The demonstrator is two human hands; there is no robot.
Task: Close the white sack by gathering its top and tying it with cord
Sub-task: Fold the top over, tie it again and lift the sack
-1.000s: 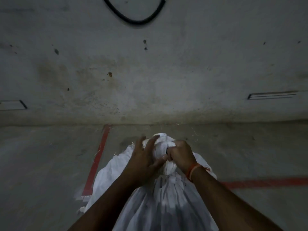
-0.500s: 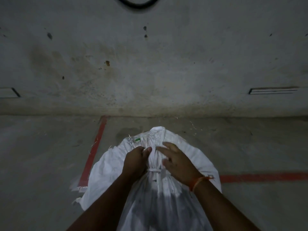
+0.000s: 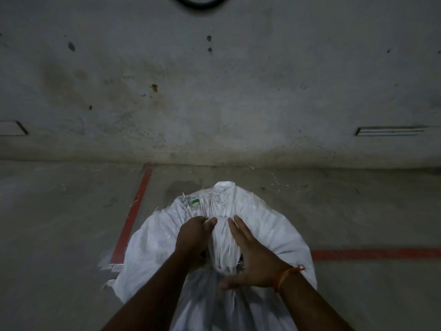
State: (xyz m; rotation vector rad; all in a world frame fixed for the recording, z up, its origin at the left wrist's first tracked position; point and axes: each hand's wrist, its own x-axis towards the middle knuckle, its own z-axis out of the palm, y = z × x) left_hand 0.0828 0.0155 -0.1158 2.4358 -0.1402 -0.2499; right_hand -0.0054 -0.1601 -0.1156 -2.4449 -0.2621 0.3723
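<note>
A white woven sack [image 3: 269,232] stands on the floor below me, its top bunched into a neck [image 3: 223,249] with pale cord strands running down it. The loose mouth fans out beyond the neck and shows a small green mark. My left hand [image 3: 192,237] is curled around the left side of the neck and grips it. My right hand [image 3: 253,259] lies flat against the right side of the neck, fingers extended and thumb spread below. An orange thread band circles my right wrist.
A stained concrete wall [image 3: 214,91] rises just beyond the sack. Red painted lines [image 3: 133,211] cross the concrete floor to the left and right. A black cable loop [image 3: 200,3] hangs on the wall at the top. Stray fibres lie on the floor.
Both hands have slid down from the top of the bundle to its neck. The right hand has opened from a fist to a flat palm. The sack's mouth has fanned out.
</note>
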